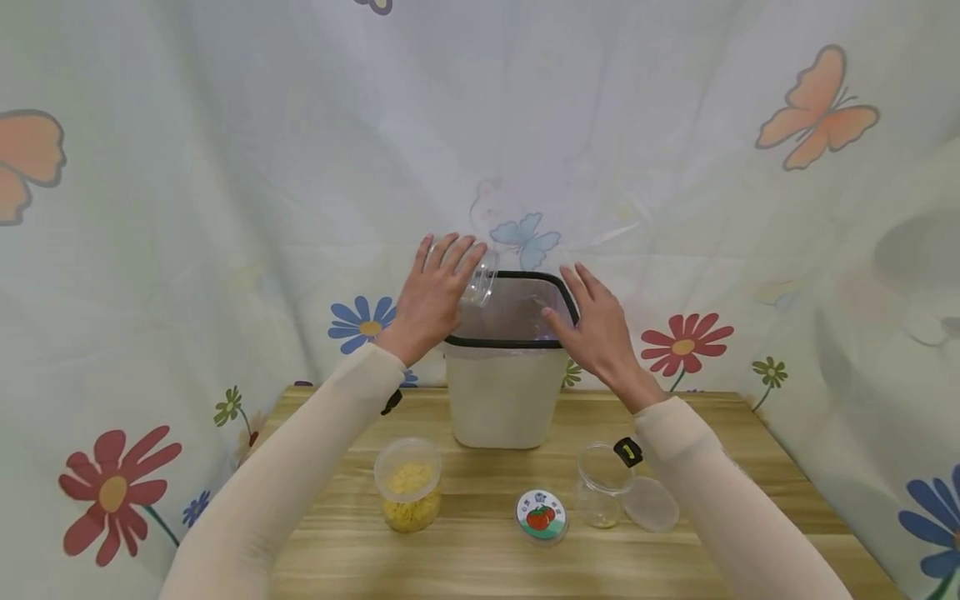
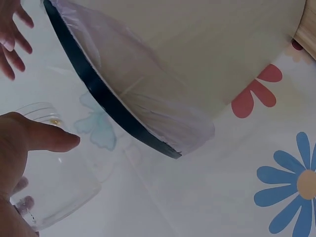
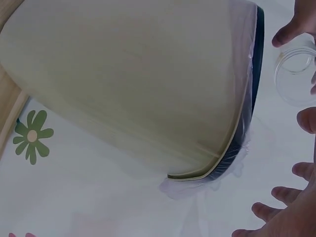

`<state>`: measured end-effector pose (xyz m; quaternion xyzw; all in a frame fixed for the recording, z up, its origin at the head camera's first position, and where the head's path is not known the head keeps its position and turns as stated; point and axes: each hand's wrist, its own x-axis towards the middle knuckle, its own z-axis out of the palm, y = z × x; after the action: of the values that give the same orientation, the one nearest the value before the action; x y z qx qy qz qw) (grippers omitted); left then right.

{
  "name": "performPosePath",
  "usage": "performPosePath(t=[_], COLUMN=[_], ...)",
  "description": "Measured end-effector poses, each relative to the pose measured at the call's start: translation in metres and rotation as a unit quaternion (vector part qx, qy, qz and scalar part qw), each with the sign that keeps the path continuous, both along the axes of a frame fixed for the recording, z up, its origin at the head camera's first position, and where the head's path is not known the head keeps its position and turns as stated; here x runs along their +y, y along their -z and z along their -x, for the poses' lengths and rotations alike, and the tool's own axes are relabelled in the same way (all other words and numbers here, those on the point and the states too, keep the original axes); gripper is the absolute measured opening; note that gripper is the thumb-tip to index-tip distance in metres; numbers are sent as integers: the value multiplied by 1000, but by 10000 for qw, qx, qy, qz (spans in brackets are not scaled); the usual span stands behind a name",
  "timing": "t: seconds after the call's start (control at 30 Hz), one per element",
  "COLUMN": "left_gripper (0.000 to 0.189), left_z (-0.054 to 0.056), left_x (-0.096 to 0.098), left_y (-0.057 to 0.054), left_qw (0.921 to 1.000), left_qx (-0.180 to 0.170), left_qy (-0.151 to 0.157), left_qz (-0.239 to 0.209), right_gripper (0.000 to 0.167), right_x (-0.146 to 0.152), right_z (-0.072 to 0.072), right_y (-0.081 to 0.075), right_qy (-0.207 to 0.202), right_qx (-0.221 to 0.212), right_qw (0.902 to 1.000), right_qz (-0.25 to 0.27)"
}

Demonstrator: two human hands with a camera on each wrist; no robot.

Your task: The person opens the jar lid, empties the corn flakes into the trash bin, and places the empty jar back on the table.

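Note:
My left hand [image 1: 435, 296] grips a clear plastic jar [image 1: 483, 282] above the left side of a pale waste bin [image 1: 502, 400]. The jar lies tipped, its mouth towards the bin. In the left wrist view the jar [image 2: 64, 182] looks see-through, with a small yellow bit [image 2: 55, 121] near its mouth and the thumb along its side. A black rim [image 1: 495, 342] holds a thin, see-through liner bag in the bin. Over the bin's right edge is my right hand [image 1: 596, 325], fingers spread and nothing held; the right wrist view shows those fingers [image 3: 286, 192] apart from the jar.
On the wooden table [image 1: 337, 567] stands a clear tub of yellow pieces [image 1: 411, 507] at the left. A round lid with a tomato picture [image 1: 542, 517] lies mid-table. Further right are another clear jar [image 1: 598, 500] and a translucent lid [image 1: 652, 505]. Patterned curtain [image 1: 300, 125] surrounds the table.

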<state>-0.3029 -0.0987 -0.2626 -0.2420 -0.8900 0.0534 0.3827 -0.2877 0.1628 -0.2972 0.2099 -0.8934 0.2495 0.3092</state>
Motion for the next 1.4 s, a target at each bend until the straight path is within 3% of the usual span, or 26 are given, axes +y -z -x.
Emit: performPosePath(t=[0.33, 0.73, 1.0, 1.4], left_gripper=[77, 89, 94, 96], left_z=[-15, -36, -49, -69], left_x=[-6, -13, -17, -17], left_y=[2, 12, 16, 30], left_qw=[9989, 9953, 9915, 9839], left_qx=[118, 143, 227, 393], left_qy=[207, 458, 622, 932], left_qz=[-400, -837, -1121, -1477], right_gripper=[73, 76, 77, 79], right_x=[0, 0, 3, 5], right_z=[-22, -56, -70, -91], right_y=[-1, -1, 3, 13], right_qy=[-107, -318, -350, -440], right_qx=[278, 390, 559, 463], right_qw=[9993, 9974, 9959, 9959], right_qz=[-205, -514, -614, -641])
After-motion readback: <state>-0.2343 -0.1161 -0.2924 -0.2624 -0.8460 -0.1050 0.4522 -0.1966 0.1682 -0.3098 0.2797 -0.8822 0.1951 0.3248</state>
